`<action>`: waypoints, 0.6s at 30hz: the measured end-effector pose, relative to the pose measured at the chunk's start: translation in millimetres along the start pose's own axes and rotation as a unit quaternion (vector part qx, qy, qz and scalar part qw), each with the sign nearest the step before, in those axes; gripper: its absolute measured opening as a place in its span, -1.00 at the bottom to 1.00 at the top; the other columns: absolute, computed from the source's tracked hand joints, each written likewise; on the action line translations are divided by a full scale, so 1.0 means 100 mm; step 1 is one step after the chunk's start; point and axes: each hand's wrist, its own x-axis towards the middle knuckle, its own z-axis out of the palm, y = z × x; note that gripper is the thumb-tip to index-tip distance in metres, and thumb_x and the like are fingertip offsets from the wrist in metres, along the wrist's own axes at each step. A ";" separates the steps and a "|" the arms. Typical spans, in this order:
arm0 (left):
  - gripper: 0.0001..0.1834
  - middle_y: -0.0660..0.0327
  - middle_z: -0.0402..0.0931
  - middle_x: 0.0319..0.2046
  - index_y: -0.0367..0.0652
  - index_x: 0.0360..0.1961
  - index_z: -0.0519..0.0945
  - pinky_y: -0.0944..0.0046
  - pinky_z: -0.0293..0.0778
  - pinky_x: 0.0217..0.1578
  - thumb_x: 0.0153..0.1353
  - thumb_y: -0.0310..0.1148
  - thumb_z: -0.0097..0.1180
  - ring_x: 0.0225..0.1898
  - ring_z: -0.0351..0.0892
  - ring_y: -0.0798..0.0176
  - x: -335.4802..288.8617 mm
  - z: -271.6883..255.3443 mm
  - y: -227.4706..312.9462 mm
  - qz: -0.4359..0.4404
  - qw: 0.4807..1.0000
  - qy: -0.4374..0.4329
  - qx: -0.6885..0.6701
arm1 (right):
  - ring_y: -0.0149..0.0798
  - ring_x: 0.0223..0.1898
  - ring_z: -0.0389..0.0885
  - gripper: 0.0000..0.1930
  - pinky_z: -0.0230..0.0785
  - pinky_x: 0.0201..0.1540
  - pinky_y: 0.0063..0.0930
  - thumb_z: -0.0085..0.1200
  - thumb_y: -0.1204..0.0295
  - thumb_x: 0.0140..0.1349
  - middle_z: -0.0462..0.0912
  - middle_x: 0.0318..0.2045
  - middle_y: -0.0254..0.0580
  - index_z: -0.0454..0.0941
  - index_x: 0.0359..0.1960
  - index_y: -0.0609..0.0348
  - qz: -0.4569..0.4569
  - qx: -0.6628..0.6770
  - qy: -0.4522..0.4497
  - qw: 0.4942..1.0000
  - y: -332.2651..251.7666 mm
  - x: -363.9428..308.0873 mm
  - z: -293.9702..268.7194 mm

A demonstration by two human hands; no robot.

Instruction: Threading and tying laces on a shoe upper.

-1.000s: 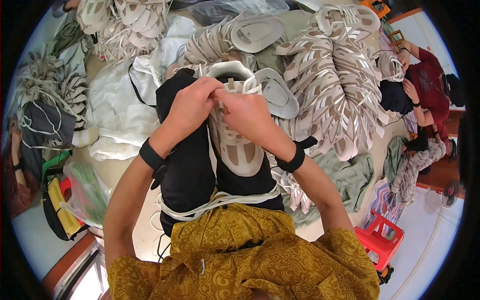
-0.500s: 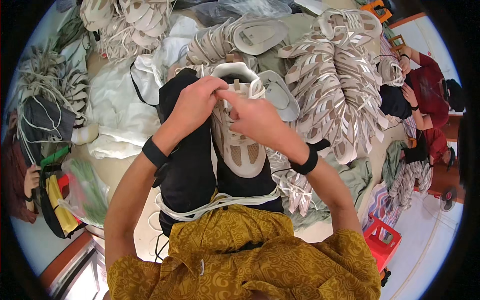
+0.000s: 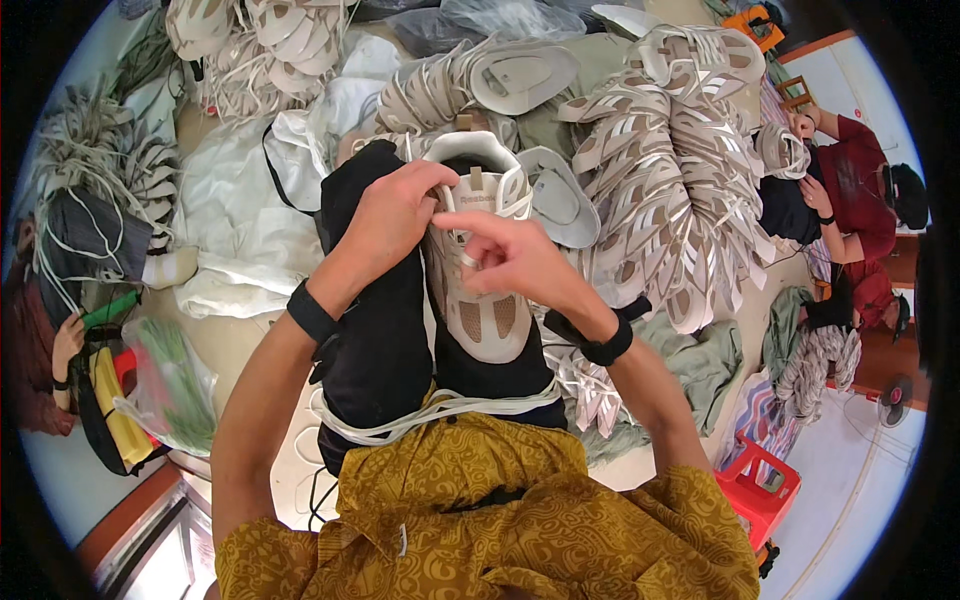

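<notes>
A beige and white shoe upper (image 3: 492,335) with mesh toe panels lies on my dark-covered lap, toe toward me. My left hand (image 3: 392,218) is closed in a pinch at the left edge of its lacing opening. From the right, my right hand (image 3: 508,252) reaches over the upper, index finger stretched to the left fingertips and the other fingers curled. Whatever lies between those fingertips is too small to make out. The tongue (image 3: 478,195) shows above the hands, with a white lace (image 3: 516,188) looped at its right. A bundle of white laces (image 3: 440,410) crosses my thighs.
Rows of stacked shoe uppers (image 3: 685,190) lie at the right, with another stack (image 3: 430,90) ahead. White sheeting (image 3: 235,210) covers the floor at left. A red stool (image 3: 757,490) stands at lower right. A co-worker in dark red (image 3: 860,180) handles an upper at far right.
My right hand has turned and drawn slightly down, uncovering more of the tongue. My left hand stays pinched at the same edge. The upper sits slightly lower in view.
</notes>
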 end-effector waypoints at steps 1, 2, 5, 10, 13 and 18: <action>-0.67 0.12 0.47 -0.26 -0.19 -0.20 0.47 0.30 0.40 -0.27 -0.06 -0.65 -0.07 -0.27 0.50 0.13 0.00 -0.01 0.02 -0.008 1.000 -0.009 -0.007 | -0.63 -0.57 0.32 -0.46 0.21 -0.49 -0.74 0.16 0.60 -0.20 0.49 -0.56 -0.46 0.48 -0.05 0.02 0.010 0.092 -0.003 0.996 0.05 -0.05 -0.01; -0.67 0.12 0.47 -0.26 -0.19 -0.20 0.47 0.30 0.40 -0.27 -0.06 -0.65 -0.07 -0.27 0.50 0.13 0.00 -0.02 0.04 -0.008 1.000 -0.008 -0.007 | -0.63 -0.57 0.32 -0.46 0.21 -0.49 -0.74 0.16 0.60 -0.20 0.49 -0.56 -0.46 0.48 -0.05 0.02 0.010 0.092 -0.003 0.996 0.09 -0.09 -0.02; -0.67 0.13 0.44 -0.19 -0.18 -0.20 0.47 0.29 0.41 -0.23 -0.07 -0.62 -0.03 -0.22 0.50 0.11 -0.04 -0.02 0.14 0.014 1.000 -0.008 -0.023 | -0.65 -0.57 0.32 -0.61 0.20 -0.49 -0.76 0.15 0.62 -0.15 0.49 -0.54 -0.50 0.54 -0.18 0.11 0.038 0.176 -0.002 0.984 0.18 -0.14 -0.06; -0.72 0.10 0.43 -0.16 -0.21 -0.26 0.48 0.24 0.42 -0.19 -0.09 -0.59 0.05 -0.15 0.46 0.05 -0.28 -0.01 0.24 0.124 0.990 -0.046 0.041 | -0.57 -0.56 0.42 -0.79 0.26 -0.52 -0.73 0.15 0.68 -0.15 0.57 -0.47 -0.33 0.60 -0.38 0.27 0.002 0.224 -0.009 0.975 0.30 -0.10 -0.05; -0.80 0.13 0.44 -0.23 -0.22 -0.35 0.47 0.23 0.44 -0.26 -0.08 -0.54 0.09 -0.22 0.47 0.07 -0.24 -0.02 0.26 0.123 0.989 -0.065 0.058 | -0.55 -0.54 0.44 -0.83 0.29 -0.52 -0.70 0.14 0.66 -0.12 0.57 -0.46 -0.31 0.59 -0.41 0.28 -0.011 0.236 -0.009 0.972 0.31 -0.10 -0.03; -0.88 0.12 0.39 -0.51 -0.23 -0.46 0.41 0.18 0.37 -0.47 0.00 -0.44 0.07 -0.47 0.44 0.03 -0.19 -0.11 0.25 0.111 0.982 -0.149 0.010 | -0.63 -0.65 0.35 -0.85 0.18 -0.63 -0.77 0.12 0.52 -0.02 0.52 -0.58 -0.43 0.57 -0.36 0.20 0.019 0.262 0.032 0.964 0.25 -0.07 0.01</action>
